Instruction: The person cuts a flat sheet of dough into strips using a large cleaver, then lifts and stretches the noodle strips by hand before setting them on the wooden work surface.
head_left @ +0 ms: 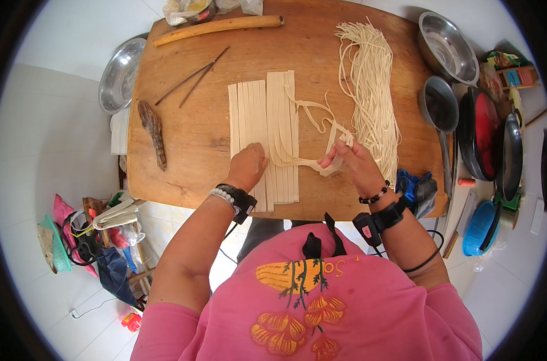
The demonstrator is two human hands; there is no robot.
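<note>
Two stacks of flat dough strips lie side by side on the wooden table [201,135] in front of me. My left hand [250,166] rests on the lower part of the left stack [248,113], its fingers bent; whether it grips a strip cannot be told. Between the thumb and fingers of my right hand [350,158] are several loose dough strips [330,135], pinched and looping back to the right stack [287,180]. Just beyond that hand, a long bundle of thin noodles [373,90] stretches down the right side of the table.
A wooden rolling pin [219,30], two thin dark sticks [197,74] and a brown brush-like bundle [151,133] lie on the table. Metal basins [122,74] [448,47] flank it. A ladle [439,106] and a blue cloth or bag [413,187] are at right.
</note>
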